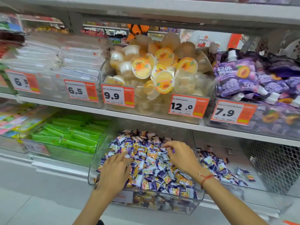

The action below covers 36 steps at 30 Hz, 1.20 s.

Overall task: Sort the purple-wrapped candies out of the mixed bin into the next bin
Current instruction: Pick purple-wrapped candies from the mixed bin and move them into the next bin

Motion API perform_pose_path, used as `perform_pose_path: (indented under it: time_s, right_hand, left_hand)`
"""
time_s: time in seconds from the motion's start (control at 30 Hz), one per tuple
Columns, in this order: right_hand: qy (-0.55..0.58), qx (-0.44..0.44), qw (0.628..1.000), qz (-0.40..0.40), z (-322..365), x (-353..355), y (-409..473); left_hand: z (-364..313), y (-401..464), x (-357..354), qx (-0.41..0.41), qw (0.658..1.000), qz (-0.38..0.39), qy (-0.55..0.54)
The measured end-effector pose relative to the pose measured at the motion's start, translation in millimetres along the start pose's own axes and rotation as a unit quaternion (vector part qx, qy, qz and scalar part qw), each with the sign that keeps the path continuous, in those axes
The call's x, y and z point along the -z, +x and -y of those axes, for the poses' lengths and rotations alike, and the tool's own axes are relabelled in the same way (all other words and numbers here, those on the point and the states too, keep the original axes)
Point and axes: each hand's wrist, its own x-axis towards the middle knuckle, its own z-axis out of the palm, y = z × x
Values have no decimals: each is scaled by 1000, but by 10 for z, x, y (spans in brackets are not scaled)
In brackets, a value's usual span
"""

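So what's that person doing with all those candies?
A person is sorting wrapped candies on a shop shelf. Both hands are in the mixed bin of purple and orange candies. The left hand lies flat on the pile, and the right hand picks at candies near the top. The next bin to the right already holds a smaller pile of purple candies.

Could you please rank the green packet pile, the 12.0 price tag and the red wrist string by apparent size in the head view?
1. green packet pile
2. 12.0 price tag
3. red wrist string
The string sits nearer the camera, yet looks smallest.
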Motion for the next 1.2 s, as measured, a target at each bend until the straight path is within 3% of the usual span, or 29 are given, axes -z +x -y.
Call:
perform_pose_path:
  time_s: [0.2, 0.33, 0.47, 0.63, 0.87, 1.0, 1.1, 1.2]
  right_hand:
    - [-72, -21, 993, 89, -112, -411, 590]
    - [-56, -38, 975, 212, -71, -732, 707]
    - [-53, -8, 993, 102, -107, -648, 621]
    - [31, -30, 998, 51, -233, -275, 502]
    - [34, -21, 988, 149, -310, -143, 336]
    - [-65, 31, 959, 272, -174, -307, 231]
    - [-156, 75, 969, 177, -163, -326, 137]
    - [-145, 64, 978, 135, -214, -231, 25]
  left_hand:
    - [40, 70, 24, 13, 999, 27, -37]
    - [62, 146, 79, 30, 999, 17, -39]
    - [139, 192, 41, 31, 997, 49, -47]
    - [99, 323, 23, 33, 995, 75, -51]
    - [-84, 322, 6, -13, 997, 38, -59]
    - [-93, 258, 65, -34, 997, 48, -53]
    - [-21, 192, 128, -19, 999, 25, -41]
    - [20, 143, 212, 8, 1000, -6, -29]
